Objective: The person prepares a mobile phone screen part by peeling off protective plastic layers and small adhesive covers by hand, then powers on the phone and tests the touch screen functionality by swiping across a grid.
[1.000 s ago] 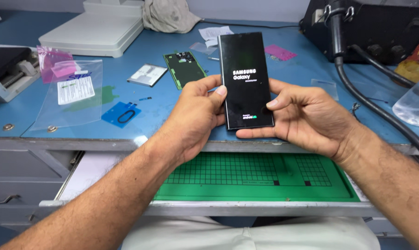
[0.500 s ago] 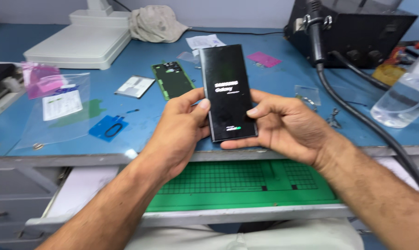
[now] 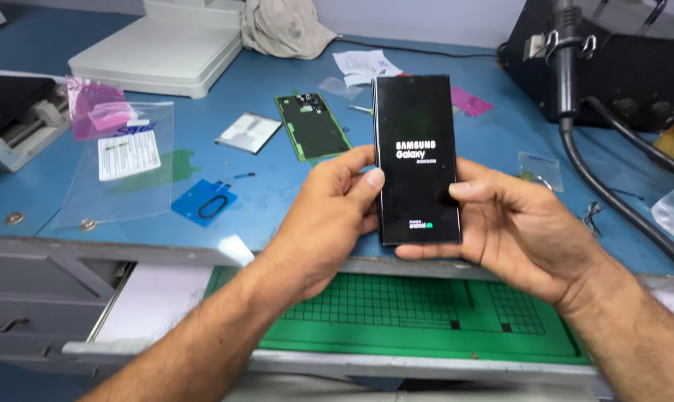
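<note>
Both hands hold one black phone upright above the near edge of the blue table, its screen lit and facing the camera. The left hand has its grip closed on the phone's left edge, thumb pressed to the front near the middle and fingers curled behind. The right hand has its grip closed on the right edge and lower corner, thumb resting on the screen's right side, fingers cupped beneath the bottom end.

Just beyond the left grip lies a green phone back cover, flat on the table, with a small grey card beside it. Farther left of that grip sit a blue sticker sheet and a clear plastic bag holding a white label. Below both grips, an open drawer carries a green grid mat. To the right of the right grip a thick black hose runs across the table from a black machine. Beyond the phone lie white paper scraps, a crumpled cloth and a white device.
</note>
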